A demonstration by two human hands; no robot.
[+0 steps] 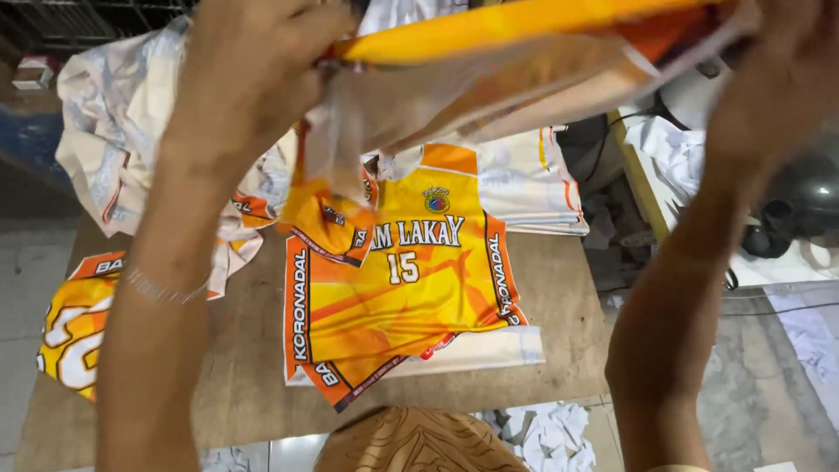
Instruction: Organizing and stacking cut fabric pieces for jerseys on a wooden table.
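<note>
Left hand (253,61) and right hand (778,79) each pinched an end of a raised orange-yellow printed fabric panel (489,79). Below lay an orange-yellow sports jersey panel (402,288) on a wooden table (568,332).

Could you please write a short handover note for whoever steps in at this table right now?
Left hand: raised, gripping one end of the yellow-orange fabric piece.
Right hand: raised, holding the other end; its grip is blurred.
The fabric is stretched between both hands, above the wooden table, with a thin translucent sheet hanging beneath it.
Done: one printed yellow-orange jersey panel lies flat at the table's centre; another orange panel lies at the left edge; pale printed sheets are heaped at the back.
Left: the held piece is not yet laid down. Paper scraps lie on the floor.
</note>
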